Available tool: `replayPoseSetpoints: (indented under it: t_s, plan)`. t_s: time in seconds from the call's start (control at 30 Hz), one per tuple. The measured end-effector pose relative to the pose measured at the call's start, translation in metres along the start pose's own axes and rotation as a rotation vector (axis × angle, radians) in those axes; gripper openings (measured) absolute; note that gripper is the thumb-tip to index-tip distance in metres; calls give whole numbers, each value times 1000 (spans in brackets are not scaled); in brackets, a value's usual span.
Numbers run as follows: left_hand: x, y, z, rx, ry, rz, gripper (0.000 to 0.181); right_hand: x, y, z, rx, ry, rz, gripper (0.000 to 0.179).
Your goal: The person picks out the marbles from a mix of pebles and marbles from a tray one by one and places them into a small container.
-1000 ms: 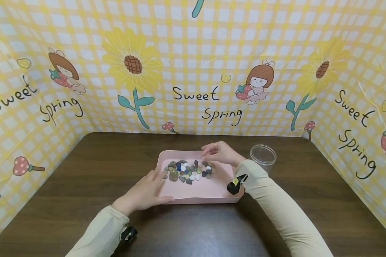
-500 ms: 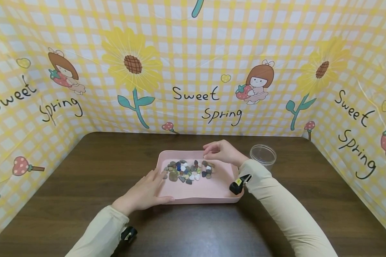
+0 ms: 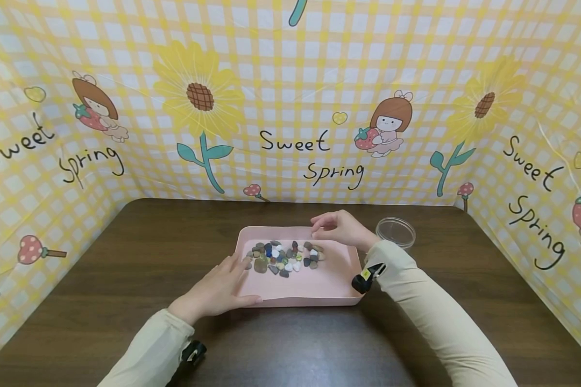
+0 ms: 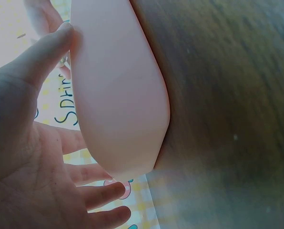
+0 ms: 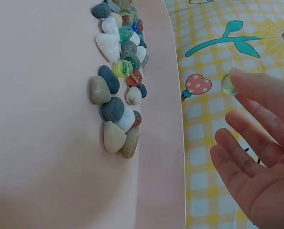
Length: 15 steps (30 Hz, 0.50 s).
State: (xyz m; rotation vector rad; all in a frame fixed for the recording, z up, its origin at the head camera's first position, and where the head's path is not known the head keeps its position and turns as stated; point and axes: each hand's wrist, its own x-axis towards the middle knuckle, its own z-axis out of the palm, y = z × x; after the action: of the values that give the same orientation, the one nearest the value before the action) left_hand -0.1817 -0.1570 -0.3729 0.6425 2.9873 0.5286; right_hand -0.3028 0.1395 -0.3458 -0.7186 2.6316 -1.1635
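A pink tray (image 3: pixel 329 285) on the brown table holds a mix of pebbles (image 5: pixel 113 138) and glass marbles (image 5: pixel 123 68), gathered toward its left and middle. My left hand (image 3: pixel 213 290) rests at the tray's front left corner, fingers extended over the left rim and thumb along the front rim. Above the tray's back rim, my right hand (image 3: pixel 341 228) pinches a clear greenish marble (image 5: pixel 229 84) between thumb and index finger, as the right wrist view shows. Its other fingers are loosely bent.
A clear round plastic jar (image 3: pixel 396 232) stands right of the tray, its lower part hidden behind the right sleeve. A yellow checked cloth (image 3: pixel 290 107) with printed flowers walls the table (image 3: pixel 150 258) at the back and both sides.
My right hand has lifted slightly and drifted right, away from the pebbles and toward the jar. The left hand and the tray stay where they were.
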Motion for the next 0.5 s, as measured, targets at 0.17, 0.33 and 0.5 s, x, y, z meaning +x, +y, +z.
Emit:
replayPoseSetpoints:
  t_s: [0.17, 0.33, 0.5]
  plan:
    - [0, 0, 0, 0, 0, 1, 90, -3, 0, -2, 5, -1, 1, 12]
    - [0, 1, 0, -2, -2, 1, 90, -6, 2, -4, 19, -11, -9, 13]
    - [0, 0, 0, 0, -5, 1, 90, -11, 1, -8, 26, -8, -26, 14]
